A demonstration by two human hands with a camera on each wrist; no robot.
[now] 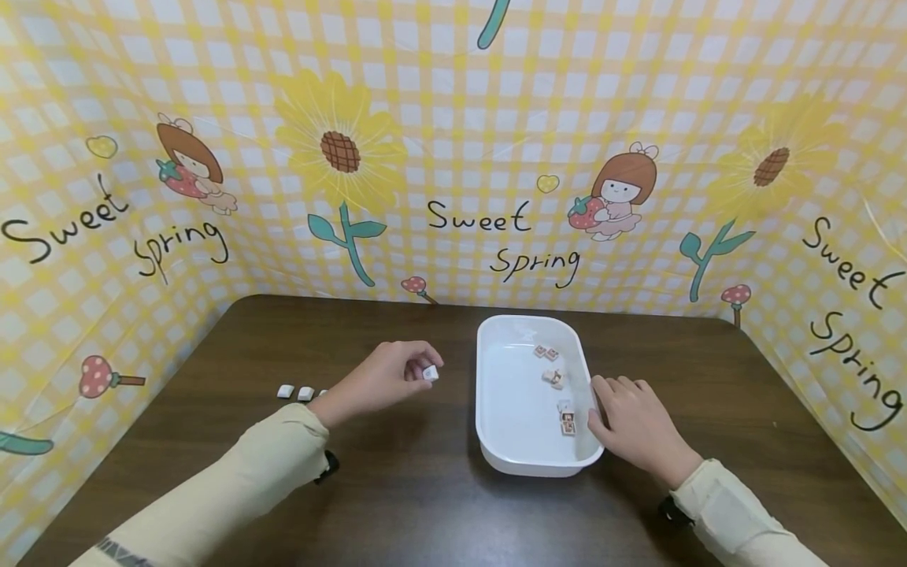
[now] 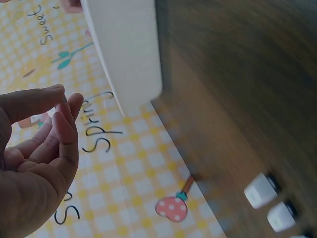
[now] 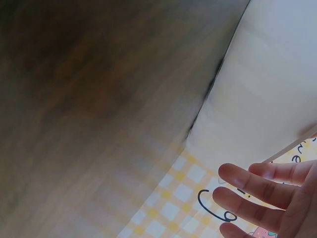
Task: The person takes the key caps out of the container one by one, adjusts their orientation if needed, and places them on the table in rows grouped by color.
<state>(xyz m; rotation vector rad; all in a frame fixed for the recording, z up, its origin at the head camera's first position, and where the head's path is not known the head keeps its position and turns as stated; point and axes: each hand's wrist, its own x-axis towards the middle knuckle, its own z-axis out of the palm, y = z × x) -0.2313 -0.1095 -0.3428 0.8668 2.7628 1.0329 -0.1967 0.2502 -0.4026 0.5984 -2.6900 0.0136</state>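
Observation:
My left hand (image 1: 386, 376) pinches a small white keycap (image 1: 430, 373) between thumb and fingertips, raised above the table left of a white plastic basin (image 1: 506, 394). In the left wrist view, the fingers mostly hide that keycap. White keycaps lie in a row beside my left wrist, among them one keycap (image 1: 285, 391) at the far left and another keycap (image 1: 305, 394) next to it. My right hand (image 1: 641, 421) is at the basin's right rim, its fingers loosely extended along the outer side in the right wrist view. Inside the basin are several small white-and-brown pieces (image 1: 568, 424).
The dark wooden table (image 1: 397, 504) backs onto a yellow checked cloth (image 1: 453, 157) with printed flowers and lettering, which also hangs at both sides. More white-and-brown pieces (image 1: 546, 353) lie toward the basin's far end.

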